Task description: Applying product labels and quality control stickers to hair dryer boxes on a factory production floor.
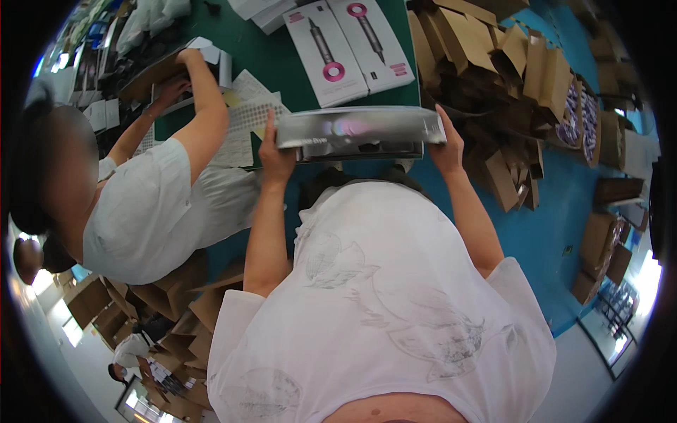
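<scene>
Between my two hands is a flat hair dryer box (360,129), its shiny grey long side turned toward me and its print smeared by motion or glare. My left hand (276,151) grips the left end, thumb up along the corner. At the opposite end my right hand (449,141) is closed on the edge. A dark, narrow shape shows just under the box at the table's front edge; what it is I cannot tell. Beyond it, two white hair dryer boxes (350,51) with pink and grey dryer pictures lie side by side on the green table (247,44).
To my left a co-worker (151,204) in a white top reaches into a small open box (180,92). Sticker sheets (250,116) lie between us. Brown cartons (486,63) are heaped right of the table, with more cartons (169,289) behind the co-worker. The floor (536,233) is blue.
</scene>
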{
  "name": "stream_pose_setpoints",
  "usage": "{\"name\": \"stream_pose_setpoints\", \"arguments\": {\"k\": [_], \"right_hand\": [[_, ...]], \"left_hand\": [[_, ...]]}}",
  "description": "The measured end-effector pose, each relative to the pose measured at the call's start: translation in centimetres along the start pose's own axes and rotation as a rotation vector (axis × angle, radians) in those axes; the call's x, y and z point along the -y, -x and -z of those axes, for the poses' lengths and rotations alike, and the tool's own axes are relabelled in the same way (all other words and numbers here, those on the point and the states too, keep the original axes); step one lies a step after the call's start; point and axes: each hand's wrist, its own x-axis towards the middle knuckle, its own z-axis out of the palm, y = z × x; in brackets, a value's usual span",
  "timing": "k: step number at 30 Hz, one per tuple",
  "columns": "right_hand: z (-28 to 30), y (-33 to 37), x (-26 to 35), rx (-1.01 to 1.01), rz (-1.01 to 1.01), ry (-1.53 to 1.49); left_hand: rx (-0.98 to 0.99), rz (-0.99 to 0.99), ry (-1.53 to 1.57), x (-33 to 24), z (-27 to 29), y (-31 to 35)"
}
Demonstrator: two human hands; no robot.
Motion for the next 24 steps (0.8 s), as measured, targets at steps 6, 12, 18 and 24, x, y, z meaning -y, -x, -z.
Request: {"name": "stream_pose_setpoints", "arguments": {"k": [6,12,18,24], "right_hand": [[-1.2,4.7,-1.7,0.044,0.090,-0.033],[0.4,6.4,-3.8,0.288,0.171,0.015],[4.2,3.4,-0.1,0.441,0.302,0.118],[2.7,4.1,1.3,0.600,0.299,0.209]], "left_hand": [[-0.018,-0.135,-0.021,2.9,-0.8,4.2],[0.109,-0.143,-0.002,4.6,0.4,5.9],[0.469,-0.117,-0.046,0.8,6.8,3.3],[0.637,-0.069,-0.052,0.6,4.5,3.5]]}}
